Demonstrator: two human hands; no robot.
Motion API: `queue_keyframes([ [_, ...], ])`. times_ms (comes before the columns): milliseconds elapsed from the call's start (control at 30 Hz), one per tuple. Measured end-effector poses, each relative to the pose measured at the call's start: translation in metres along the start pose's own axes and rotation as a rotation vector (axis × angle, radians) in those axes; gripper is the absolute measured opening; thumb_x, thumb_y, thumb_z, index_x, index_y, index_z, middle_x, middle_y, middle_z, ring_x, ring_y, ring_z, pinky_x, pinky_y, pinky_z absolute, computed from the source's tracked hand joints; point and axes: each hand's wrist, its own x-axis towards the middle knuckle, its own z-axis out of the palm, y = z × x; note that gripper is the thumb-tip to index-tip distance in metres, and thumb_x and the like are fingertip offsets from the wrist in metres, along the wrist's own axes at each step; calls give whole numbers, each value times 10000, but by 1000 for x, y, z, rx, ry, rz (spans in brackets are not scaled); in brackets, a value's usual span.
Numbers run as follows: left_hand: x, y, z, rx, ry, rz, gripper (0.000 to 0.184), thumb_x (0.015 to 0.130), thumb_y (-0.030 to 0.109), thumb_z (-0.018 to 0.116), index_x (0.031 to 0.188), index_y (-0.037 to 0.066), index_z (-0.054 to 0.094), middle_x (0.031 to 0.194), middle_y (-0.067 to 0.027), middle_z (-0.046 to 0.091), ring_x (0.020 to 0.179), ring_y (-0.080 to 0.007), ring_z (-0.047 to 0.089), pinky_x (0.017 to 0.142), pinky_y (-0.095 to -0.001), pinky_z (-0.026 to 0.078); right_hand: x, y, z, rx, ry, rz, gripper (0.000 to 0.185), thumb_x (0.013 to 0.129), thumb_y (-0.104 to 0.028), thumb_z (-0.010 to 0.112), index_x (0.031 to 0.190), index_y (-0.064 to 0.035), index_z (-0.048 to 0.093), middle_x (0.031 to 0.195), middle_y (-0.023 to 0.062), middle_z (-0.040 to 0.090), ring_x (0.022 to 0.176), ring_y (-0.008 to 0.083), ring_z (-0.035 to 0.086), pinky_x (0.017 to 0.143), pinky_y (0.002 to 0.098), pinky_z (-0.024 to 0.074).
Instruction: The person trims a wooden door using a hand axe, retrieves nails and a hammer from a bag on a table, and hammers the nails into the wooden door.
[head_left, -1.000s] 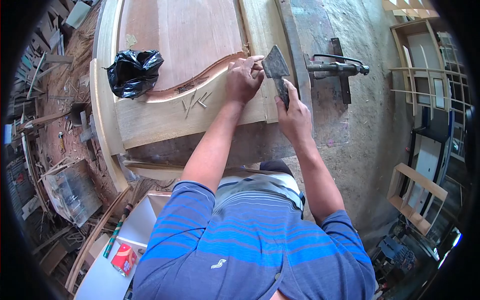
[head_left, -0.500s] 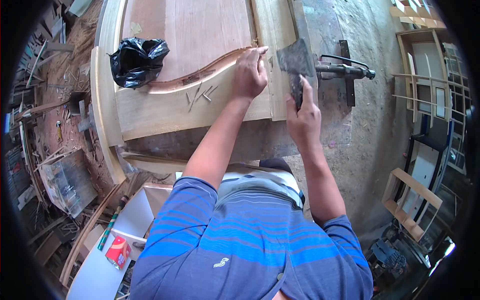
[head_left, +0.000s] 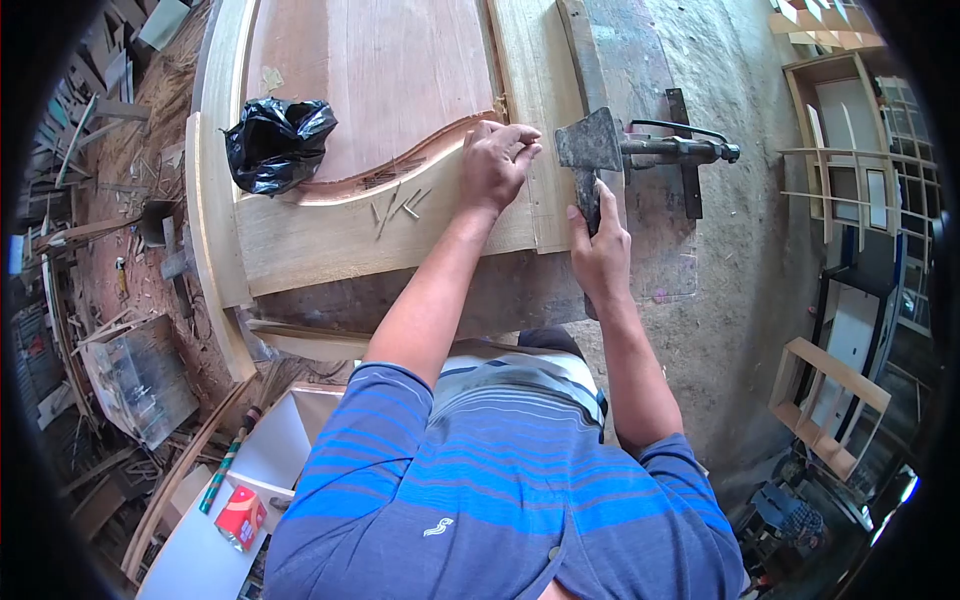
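Note:
My left hand (head_left: 495, 168) rests over the curved wooden rail of a panelled door (head_left: 400, 232), beside its joint with the upright stile. Thumb and fingertips are pinched together, and what is between them is too small to make out. In my right hand (head_left: 602, 255) is a mallet (head_left: 590, 140) with a broad, dark grey head, held by its handle with the head up. It is over the door's right edge, apart from my left hand. Several thin pins (head_left: 408, 208) lie loose on the rail, left of my left hand.
A black plastic bag (head_left: 278, 145) sits open on the door's left part. A metal bar clamp (head_left: 680, 150) projects from the right edge. Wood scraps and a dusty box (head_left: 140, 380) lie at left; a red carton (head_left: 241, 518) is lower left. Wooden frames (head_left: 830, 405) stand at right.
The mallet head has turned and lowered slightly, and now shows sharply instead of blurred. My left hand's fingers have drawn together into a pinch. The view has shifted a little.

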Motion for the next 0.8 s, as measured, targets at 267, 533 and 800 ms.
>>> queue_keyframes([
  [267,2,3,-2,-39,0,14,366,921,320,859,1266,222,789,990,26,847,1002,-211,715,1015,-409,495,9,-4,4,34,-45,54,565,1079,-221,681,1605,-114,502,1156,338,764,1121,511,749,913,558,596],
  [533,1,-1,-1,-3,-16,-22,460,898,233,826,1348,237,735,990,-14,834,1029,-252,740,995,-446,535,17,-11,3,-71,-128,-1,550,1094,-244,643,1613,-122,508,1198,338,755,1164,520,733,945,564,583],
  [800,-1,6,-9,-41,-26,-15,531,898,235,856,1403,191,698,984,-17,839,1009,-239,728,1019,-425,498,20,-13,6,-5,-52,-105,570,1093,-228,635,1622,-83,477,1274,329,744,1163,514,740,968,559,584],
])
